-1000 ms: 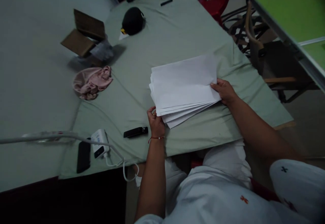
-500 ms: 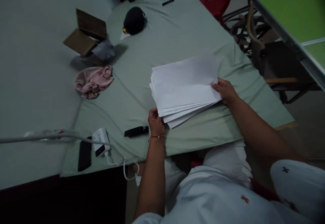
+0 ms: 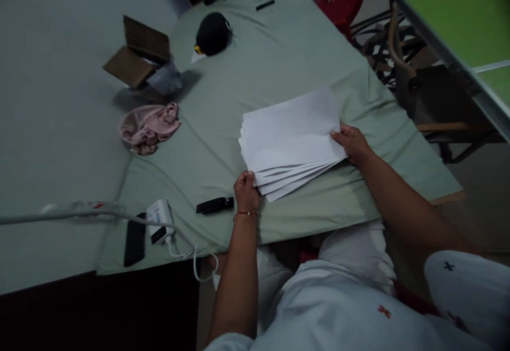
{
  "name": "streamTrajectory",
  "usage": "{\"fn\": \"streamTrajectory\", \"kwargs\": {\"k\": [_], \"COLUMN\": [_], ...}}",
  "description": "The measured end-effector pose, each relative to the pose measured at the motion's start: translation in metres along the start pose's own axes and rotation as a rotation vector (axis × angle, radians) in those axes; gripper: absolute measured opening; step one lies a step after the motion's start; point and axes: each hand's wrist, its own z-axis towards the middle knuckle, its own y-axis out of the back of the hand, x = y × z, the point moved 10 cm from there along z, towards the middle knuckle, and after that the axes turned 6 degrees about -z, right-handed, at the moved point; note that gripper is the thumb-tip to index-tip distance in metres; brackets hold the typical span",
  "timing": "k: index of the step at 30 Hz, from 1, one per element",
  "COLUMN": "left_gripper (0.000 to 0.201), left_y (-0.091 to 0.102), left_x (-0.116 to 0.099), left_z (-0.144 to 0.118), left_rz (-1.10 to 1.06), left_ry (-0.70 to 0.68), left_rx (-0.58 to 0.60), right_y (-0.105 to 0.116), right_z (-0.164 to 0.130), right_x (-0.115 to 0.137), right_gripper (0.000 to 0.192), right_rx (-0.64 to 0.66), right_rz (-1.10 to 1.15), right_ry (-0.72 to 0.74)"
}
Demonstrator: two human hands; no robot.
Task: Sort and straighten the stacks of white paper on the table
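Note:
Several white sheets of paper (image 3: 292, 130), fanned out along their left and near edges, are held just over the cloth-covered table. My right hand (image 3: 353, 143) grips the stack at its right edge, thumb on top and the other fingers hidden underneath. At the near left corner my left hand (image 3: 246, 189) pinches the paper's edge between thumb and fingers. Left of that hand a black stapler (image 3: 215, 205) lies on the cloth.
A pale green cloth (image 3: 215, 149) covers the table. Near its left end are a black phone (image 3: 135, 239), a white power bank (image 3: 159, 221) with cables and a pink cloth (image 3: 149, 128). Farther back stand an open cardboard box (image 3: 147, 56) and a dark rounded object (image 3: 213, 33).
My left thumb has come up over the paper's near left corner. The sheets' left end has shifted slightly right and nearer to me, and the near edges have spread apart more.

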Motion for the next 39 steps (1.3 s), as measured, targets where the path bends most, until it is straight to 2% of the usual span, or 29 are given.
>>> {"fn": "streamTrajectory", "kwargs": {"k": [4,9,13,23,27,33,39], "left_gripper": [0.053,0.043,0.039,0.039,0.039,0.038,0.043], "left_y": [0.001,-0.012,-0.018,-0.008,-0.006,-0.005,-0.009], "left_x": [0.003,-0.004,-0.007,0.002,0.003,0.001,-0.008], "left_z": [0.001,-0.004,-0.007,-0.002,-0.002,-0.001,-0.001], "left_rz": [-0.003,-0.076,-0.103,-0.014,0.021,0.058,0.055], "left_ry": [0.021,0.042,0.054,0.055,0.064,0.045,-0.043], "left_rx": [-0.004,0.116,0.165,0.066,0.038,0.020,0.049], "right_y": [0.000,0.010,0.013,0.009,0.012,0.017,0.018], "right_z": [0.000,0.004,0.006,0.004,0.005,0.007,0.005], "right_x": [0.000,-0.002,-0.004,-0.001,-0.003,-0.007,-0.007], "right_gripper": [0.042,0.038,0.036,0.041,0.036,0.031,0.029], "right_rx": [0.005,-0.062,-0.076,-0.046,-0.047,-0.088,-0.110], "right_rz": [-0.010,0.012,0.019,0.054,0.005,0.010,0.041], "right_ry": [0.014,0.014,0.000,-0.025,-0.026,-0.051,-0.092]}}
